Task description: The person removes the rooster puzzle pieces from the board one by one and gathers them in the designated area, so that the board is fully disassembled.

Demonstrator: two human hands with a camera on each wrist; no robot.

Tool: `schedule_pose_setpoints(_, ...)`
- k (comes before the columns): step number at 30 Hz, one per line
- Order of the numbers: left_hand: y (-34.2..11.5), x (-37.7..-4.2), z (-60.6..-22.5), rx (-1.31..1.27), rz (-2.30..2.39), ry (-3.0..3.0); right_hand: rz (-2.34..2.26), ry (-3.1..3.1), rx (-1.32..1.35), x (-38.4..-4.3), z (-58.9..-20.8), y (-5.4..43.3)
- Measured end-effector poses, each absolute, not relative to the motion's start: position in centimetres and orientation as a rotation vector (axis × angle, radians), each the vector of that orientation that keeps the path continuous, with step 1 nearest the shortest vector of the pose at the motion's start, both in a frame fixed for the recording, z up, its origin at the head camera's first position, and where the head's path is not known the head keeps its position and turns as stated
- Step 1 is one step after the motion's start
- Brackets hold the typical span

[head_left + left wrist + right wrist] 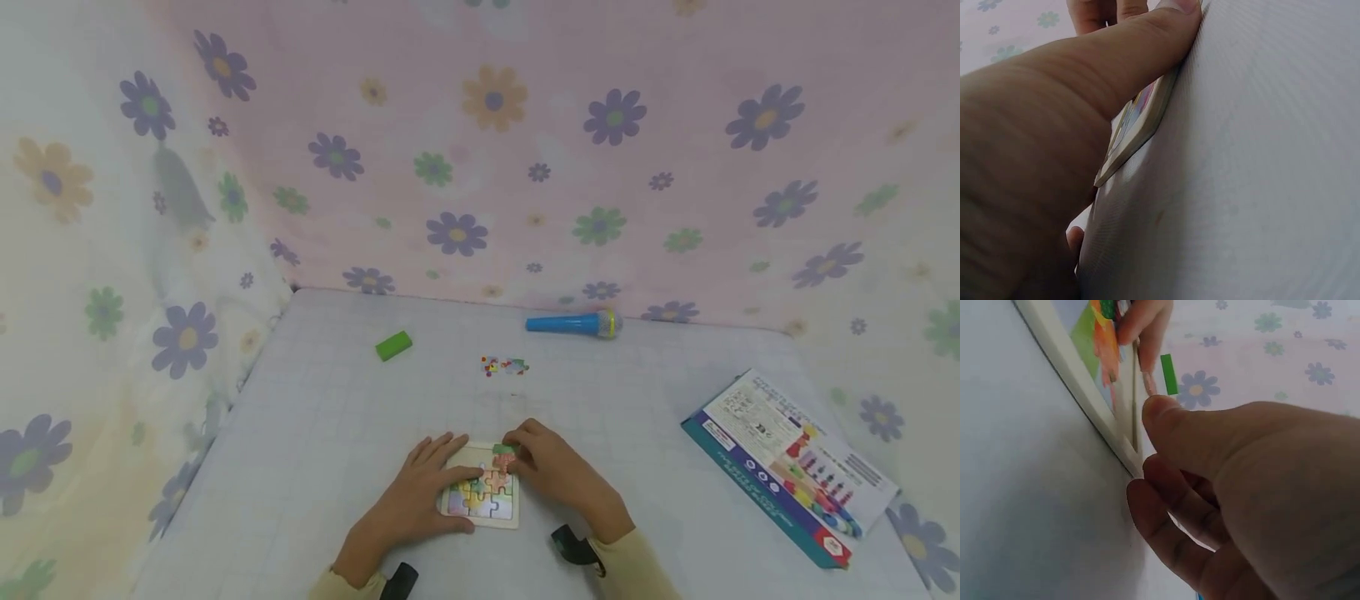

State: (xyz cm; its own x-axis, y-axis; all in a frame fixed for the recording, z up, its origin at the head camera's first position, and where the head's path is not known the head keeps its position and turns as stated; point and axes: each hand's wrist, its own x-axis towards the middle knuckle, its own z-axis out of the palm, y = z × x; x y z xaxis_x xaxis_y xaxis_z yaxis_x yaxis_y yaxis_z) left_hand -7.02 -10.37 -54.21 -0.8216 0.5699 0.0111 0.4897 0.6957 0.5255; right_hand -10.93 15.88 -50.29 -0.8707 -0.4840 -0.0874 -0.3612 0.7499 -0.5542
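Observation:
A small jigsaw puzzle in a pale wooden frame (495,524) lies before me, much of it filled with coloured pieces. My left hand (416,496) rests over its left side, fingers stretched out. The index fingertip touches the pieces and the thumb lies along the near edge. At the upper right corner, my right hand (558,471) pinches a green and pink puzzle piece (504,458) between thumb and finger. From the right wrist, that piece (1149,383) shows edge-on, tilted above the bare wooden part of the frame.
Two loose puzzle pieces (514,366) lie beyond the frame. A green block (393,346) sits to the far left, and a blue toy microphone (570,324) lies near the back edge. On the right is a flat printed box (787,467). Flowered cloth (532,208) hangs behind.

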Motion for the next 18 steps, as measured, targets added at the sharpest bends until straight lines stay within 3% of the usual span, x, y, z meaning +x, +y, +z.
schedule_pose_setpoints(12, -10.5, -7.0, -54.0, 0.841, 0.820, 2.733, -0.912, 2.807, -0.466, -20.4, -51.1, 20.9)
schedule_pose_setpoints(18, -10.4, -7.0, -53.7, 0.840, 0.827, 2.710, -0.908, 2.824, -0.424, -22.6, -51.3, 21.1)
